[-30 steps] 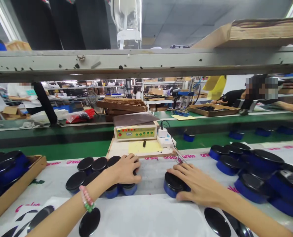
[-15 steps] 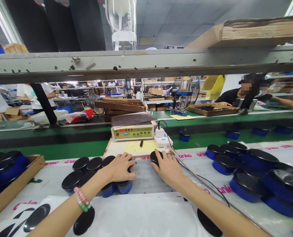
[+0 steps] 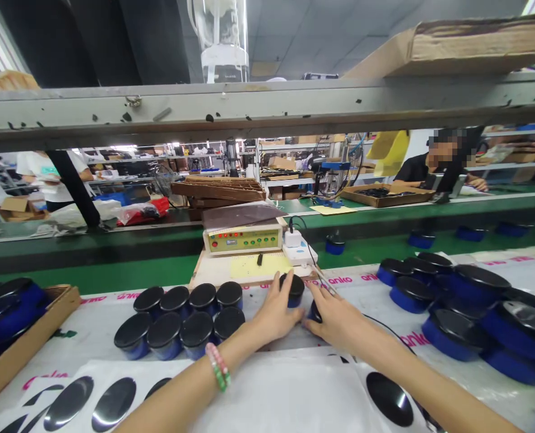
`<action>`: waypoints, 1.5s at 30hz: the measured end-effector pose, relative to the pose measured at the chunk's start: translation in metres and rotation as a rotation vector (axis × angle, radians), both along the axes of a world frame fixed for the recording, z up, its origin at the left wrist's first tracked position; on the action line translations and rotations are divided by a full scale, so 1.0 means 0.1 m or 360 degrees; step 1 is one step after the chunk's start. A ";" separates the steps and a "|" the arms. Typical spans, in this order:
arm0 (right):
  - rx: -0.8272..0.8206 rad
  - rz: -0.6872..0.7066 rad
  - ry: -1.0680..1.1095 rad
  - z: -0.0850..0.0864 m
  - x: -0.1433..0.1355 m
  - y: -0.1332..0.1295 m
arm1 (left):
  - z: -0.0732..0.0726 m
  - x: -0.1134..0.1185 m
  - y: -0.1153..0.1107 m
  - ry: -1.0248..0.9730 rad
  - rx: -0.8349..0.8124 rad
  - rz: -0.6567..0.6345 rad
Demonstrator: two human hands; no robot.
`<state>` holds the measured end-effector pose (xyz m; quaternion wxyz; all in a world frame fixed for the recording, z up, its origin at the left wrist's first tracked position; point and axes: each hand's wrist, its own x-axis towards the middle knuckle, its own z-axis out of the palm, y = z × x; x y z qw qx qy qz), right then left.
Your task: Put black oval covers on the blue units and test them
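Head view: relative to the earlier frame, the left hand [image 3: 276, 316] moves from the eight grouped parts [image 3: 197, 329], leaving them uncovered, to a black-topped part [image 3: 296, 296] near the surface's [image 3: 98, 322] far edge. Its fingers spread around it. The right hand [image 3: 339, 316] partly covers a second part [image 3: 315, 312]. Neither grip's closure can be determined. Far-edge printing [image 3: 340, 279] reads "anko".

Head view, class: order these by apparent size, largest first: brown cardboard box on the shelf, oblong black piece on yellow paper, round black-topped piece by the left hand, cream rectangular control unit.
1. Cardboard box
2. Control unit
3. Round piece by the left hand
4. Oblong piece
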<state>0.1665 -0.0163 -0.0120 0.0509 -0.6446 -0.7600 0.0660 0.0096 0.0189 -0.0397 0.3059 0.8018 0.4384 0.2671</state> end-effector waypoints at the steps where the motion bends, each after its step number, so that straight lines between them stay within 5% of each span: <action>1: -0.0007 0.0035 0.0023 0.00 0.03 -0.03 | -0.03 0.05 0.04 -0.0050 0.0015 -0.0003; 7: -0.0033 0.0184 0.0187 0.03 0.17 -0.11 | -0.19 0.15 0.05 -0.0229 0.0060 0.0190; 14: -0.0008 -0.0087 0.0209 -0.05 0.15 0.01 | -0.27 0.11 0.07 -0.0423 -0.0024 0.0238; 23: 0.0240 0.0297 0.0849 0.04 0.42 0.05 | -0.15 0.18 -0.01 -0.0743 0.0127 0.0215; 30: 0.0198 0.0337 0.0584 -0.06 0.39 0.04 | -0.15 0.17 -0.01 -0.0788 0.0186 0.0346; 34: 0.0494 0.0237 0.0501 -0.11 0.31 -0.01 | -0.14 0.18 -0.05 -0.0715 0.0189 0.0393; 40: 0.0770 0.0406 0.0659 -0.13 0.22 -0.02 | 0.05 0.19 -0.16 -0.0537 0.0467 0.0155; 45: 0.0718 0.0316 0.1002 -0.20 0.32 0.07 | 0.44 0.09 -0.25 -0.0296 0.0700 -0.0063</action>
